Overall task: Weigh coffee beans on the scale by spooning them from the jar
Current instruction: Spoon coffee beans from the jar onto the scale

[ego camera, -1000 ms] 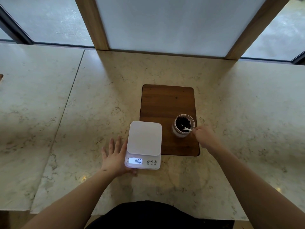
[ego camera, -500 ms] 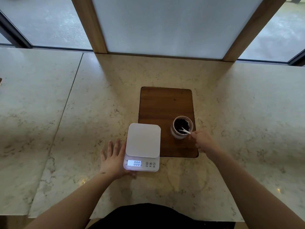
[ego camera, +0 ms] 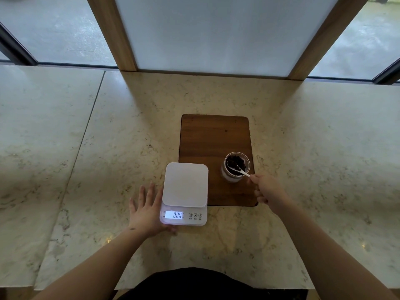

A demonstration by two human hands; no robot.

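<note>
A white digital scale (ego camera: 185, 185) sits on the marble counter, its lit display reading 0.00 and its platform bare. My left hand (ego camera: 147, 211) lies flat beside the scale's left edge, fingers spread, thumb against its front corner. A small glass jar (ego camera: 236, 167) of dark coffee beans stands on the near right part of a wooden board (ego camera: 212, 137). My right hand (ego camera: 267, 190) pinches the handle of a white spoon (ego camera: 243, 172). The spoon's bowl is in the jar, with beans on it.
The marble counter (ego camera: 108, 148) stretches wide to both sides, with a seam on the left. A wood-framed frosted panel (ego camera: 216, 33) rises at the counter's back edge. The counter's near edge runs just in front of my body.
The spoon's bowl has pushed deeper into the jar and now carries beans. My right hand shifted slightly. My left hand and the scale stayed put; the camera tilted a little.
</note>
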